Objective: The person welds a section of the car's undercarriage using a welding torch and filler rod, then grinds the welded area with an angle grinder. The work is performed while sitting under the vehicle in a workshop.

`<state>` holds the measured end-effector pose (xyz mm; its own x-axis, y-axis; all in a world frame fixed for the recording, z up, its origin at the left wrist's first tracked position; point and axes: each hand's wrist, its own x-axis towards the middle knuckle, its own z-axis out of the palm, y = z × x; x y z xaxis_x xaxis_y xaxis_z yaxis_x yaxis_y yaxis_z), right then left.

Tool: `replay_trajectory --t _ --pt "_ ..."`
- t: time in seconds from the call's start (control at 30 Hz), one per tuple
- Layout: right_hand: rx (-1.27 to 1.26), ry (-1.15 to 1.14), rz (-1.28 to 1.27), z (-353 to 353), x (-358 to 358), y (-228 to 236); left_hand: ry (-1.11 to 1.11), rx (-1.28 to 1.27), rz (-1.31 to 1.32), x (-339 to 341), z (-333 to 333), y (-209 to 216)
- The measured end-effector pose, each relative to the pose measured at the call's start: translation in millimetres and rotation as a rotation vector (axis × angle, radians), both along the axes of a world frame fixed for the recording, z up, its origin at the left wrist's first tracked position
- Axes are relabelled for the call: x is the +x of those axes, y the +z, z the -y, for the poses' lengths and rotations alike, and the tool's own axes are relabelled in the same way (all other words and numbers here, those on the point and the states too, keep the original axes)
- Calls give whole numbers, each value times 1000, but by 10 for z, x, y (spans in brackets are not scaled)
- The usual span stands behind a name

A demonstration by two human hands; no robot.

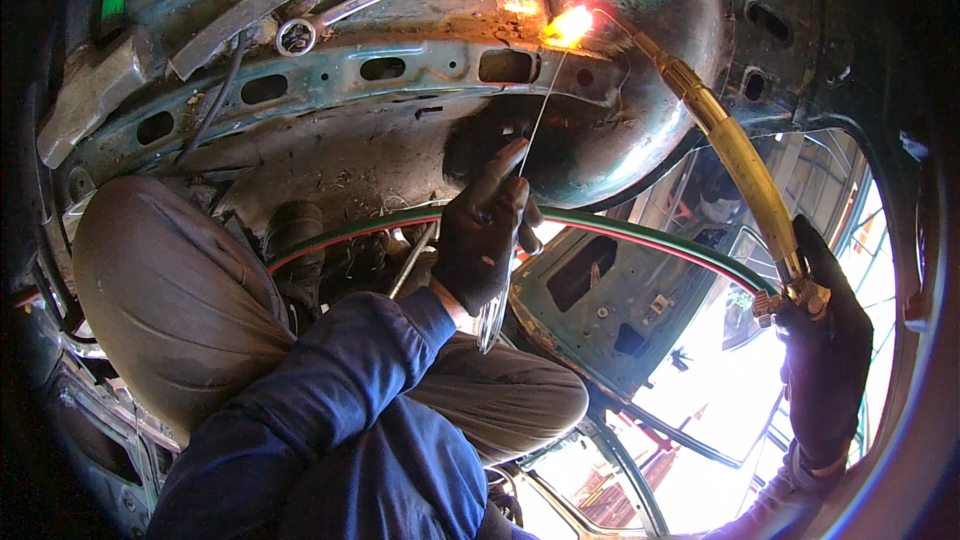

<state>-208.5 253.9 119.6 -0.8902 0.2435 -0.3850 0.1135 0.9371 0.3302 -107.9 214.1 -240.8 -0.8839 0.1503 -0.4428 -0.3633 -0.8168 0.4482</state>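
In my black-gloved left hand (485,230), a thin filler wire (543,105) is pinched between the fingers. The wire rises to a bright flame (568,28) at the metal seam, and its coiled loops hang below my palm. At the right, my gloved right hand (830,350) is wrapped around the valve end of a brass gas torch (745,165). The torch's narrow tip points up and left to the flame. Glare hides the exact spot where wire, tip and metal meet. Joined green and red hoses (600,223) curve from the torch valve behind my left hand.
Around the flame is a vehicle body with a perforated green metal rail (330,75) and a rounded dark panel (640,130). A ring-ended metal tool (298,37) lies above the rail. My bent knees (175,280) fill the lower left. A detached green door panel (610,300) is beyond the opening.
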Motion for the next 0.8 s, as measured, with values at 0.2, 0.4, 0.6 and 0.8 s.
replay_trajectory --t 0.2,0.4,0.6,0.8 --pt "-5 -42 6 124 1 -9 12 50 6 14 -41 -19" --pt "-57 71 2 -73 57 40 2 25 -4 23 -56 -39" --pt "-24 67 17 -78 16 37 9 34 5 4 -60 -51" --pt "72 -37 18 101 -15 0 21 88 23 16 -83 -56"
